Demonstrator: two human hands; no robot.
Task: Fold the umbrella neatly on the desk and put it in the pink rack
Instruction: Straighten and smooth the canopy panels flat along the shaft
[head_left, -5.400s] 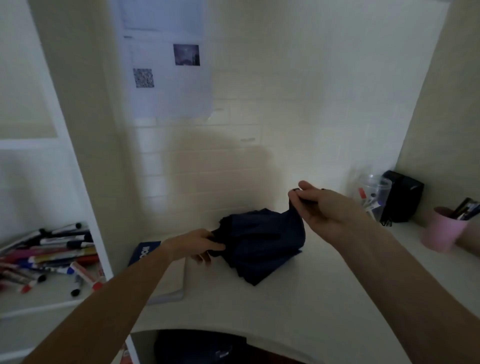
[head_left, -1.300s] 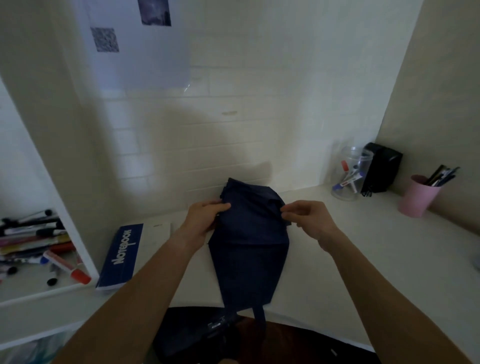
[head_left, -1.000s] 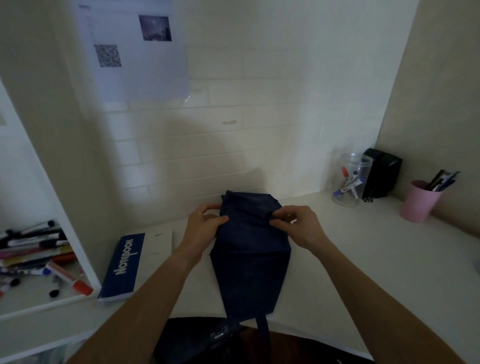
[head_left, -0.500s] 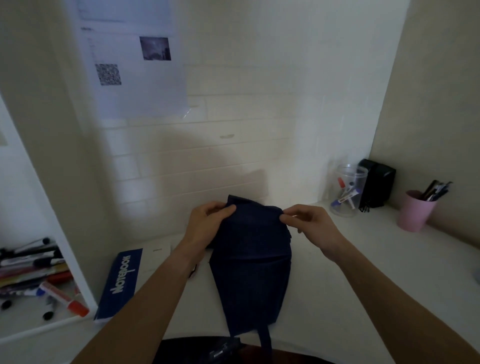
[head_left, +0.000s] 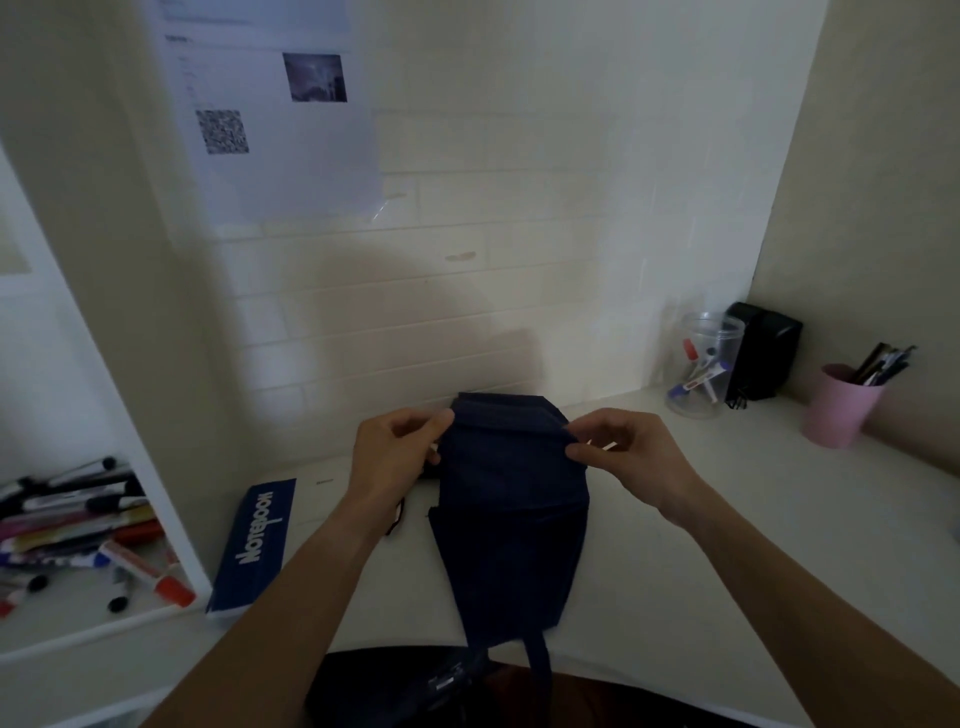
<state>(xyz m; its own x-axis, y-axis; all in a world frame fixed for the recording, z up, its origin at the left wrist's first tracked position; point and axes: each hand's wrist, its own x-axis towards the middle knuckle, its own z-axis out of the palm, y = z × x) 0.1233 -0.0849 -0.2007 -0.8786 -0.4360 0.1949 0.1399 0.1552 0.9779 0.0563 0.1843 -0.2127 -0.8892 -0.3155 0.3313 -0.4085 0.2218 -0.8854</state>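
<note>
White desk (head_left: 727, 545): umbrella (head_left: 511, 525), notebook (head_left: 257, 545), clear jar (head_left: 701, 371), pink cup (head_left: 839, 410).

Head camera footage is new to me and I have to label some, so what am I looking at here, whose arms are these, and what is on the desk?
The picture comes from a camera worn on a person's head, looking down at their own arms. The left hand and right hand each pinch the top edge of a dark blue umbrella lying on the white desk. A blue notebook lies to the left, with markers on a side shelf. To the right stand a clear jar, a black box and a pink cup holding pens.
</note>
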